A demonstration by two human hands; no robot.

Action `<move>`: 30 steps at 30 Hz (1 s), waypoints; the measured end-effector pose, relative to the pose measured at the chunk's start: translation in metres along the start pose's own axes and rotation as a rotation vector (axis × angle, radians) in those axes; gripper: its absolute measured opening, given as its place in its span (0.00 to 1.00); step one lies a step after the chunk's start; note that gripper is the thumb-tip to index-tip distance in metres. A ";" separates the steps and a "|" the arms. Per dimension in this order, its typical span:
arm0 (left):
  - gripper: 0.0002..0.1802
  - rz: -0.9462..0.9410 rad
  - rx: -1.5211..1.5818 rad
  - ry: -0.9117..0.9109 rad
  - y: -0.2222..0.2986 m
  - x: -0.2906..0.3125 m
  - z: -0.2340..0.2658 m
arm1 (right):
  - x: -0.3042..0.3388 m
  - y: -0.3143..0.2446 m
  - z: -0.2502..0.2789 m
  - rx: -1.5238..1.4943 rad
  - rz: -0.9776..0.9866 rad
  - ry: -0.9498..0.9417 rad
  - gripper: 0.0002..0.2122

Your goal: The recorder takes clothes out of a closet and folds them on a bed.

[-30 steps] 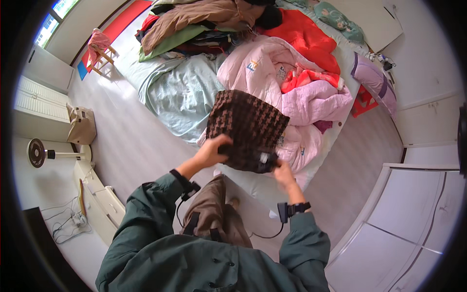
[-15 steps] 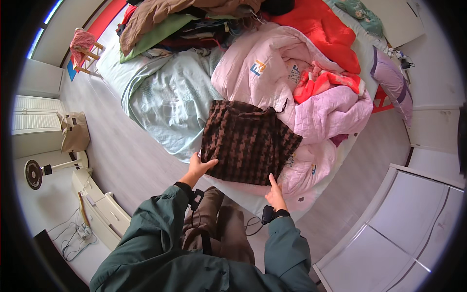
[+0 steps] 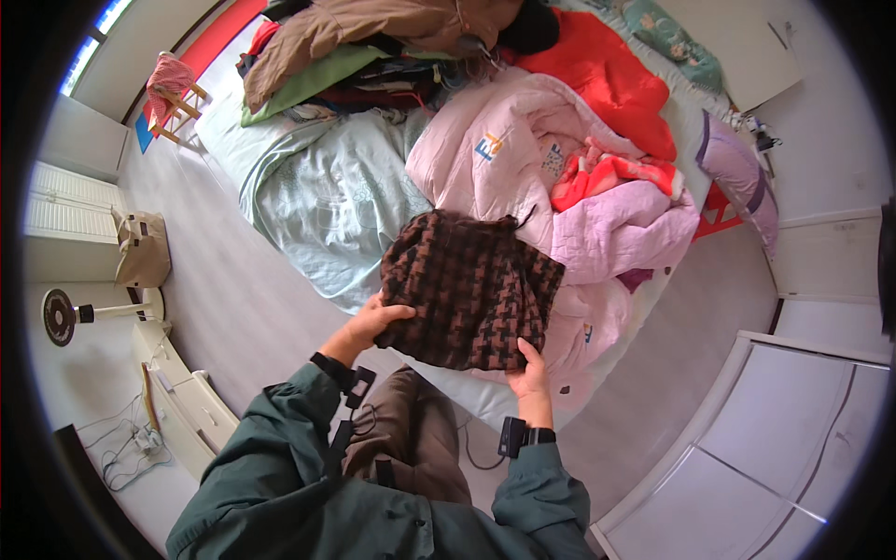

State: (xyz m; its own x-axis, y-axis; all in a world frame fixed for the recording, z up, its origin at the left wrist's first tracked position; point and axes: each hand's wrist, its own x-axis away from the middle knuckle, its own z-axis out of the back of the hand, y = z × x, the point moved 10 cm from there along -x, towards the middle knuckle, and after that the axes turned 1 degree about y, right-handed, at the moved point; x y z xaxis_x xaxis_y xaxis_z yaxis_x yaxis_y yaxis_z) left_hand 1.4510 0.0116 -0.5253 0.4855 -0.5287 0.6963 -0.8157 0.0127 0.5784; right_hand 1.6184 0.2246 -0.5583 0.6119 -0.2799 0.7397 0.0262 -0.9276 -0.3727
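Note:
A brown and black houndstooth garment (image 3: 462, 294), possibly shorts or a skirt, is held up by its near edge over the front of the bed. My left hand (image 3: 369, 325) pinches its near left corner, thumb on top. At the near right corner my right hand (image 3: 529, 371) grips the cloth, thumb on top and the other fingers mostly hidden beneath. The garment's far part sags toward a pink quilt (image 3: 485, 149) and looks slightly blurred. Left of it lies a pale green sheet (image 3: 327, 201).
A brown jacket (image 3: 373, 42) tops a clothes pile at the far left of the bed. Farther right are a red blanket (image 3: 616, 84) and a purple pillow (image 3: 737, 173). A fan (image 3: 61, 317) and drawers (image 3: 205, 406) stand left, a white cabinet (image 3: 747, 439) right.
Both hands have raised the garment's near edge off the bed and drawn it slightly nearer to me. Its flat shape now bends and sags. The view has shifted a little.

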 end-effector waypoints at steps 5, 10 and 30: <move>0.23 -0.093 0.235 -0.064 0.062 0.108 -0.028 | 0.102 -0.047 -0.079 0.044 0.038 -0.181 0.25; 0.25 -0.293 0.281 0.015 0.092 0.232 -0.001 | 0.178 -0.022 -0.167 0.125 -0.013 -0.368 0.24; 0.24 -0.872 0.395 0.343 0.271 0.533 0.360 | 0.238 0.361 -0.551 0.373 -0.457 -0.832 0.19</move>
State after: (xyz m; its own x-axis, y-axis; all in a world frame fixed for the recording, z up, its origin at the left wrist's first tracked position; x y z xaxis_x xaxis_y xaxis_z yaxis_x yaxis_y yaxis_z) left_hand 1.3759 -0.5719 -0.1507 0.9742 0.0531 0.2195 -0.1499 -0.5751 0.8042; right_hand 1.3379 -0.3127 -0.2084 0.8335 0.4741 0.2838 0.5524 -0.7267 -0.4083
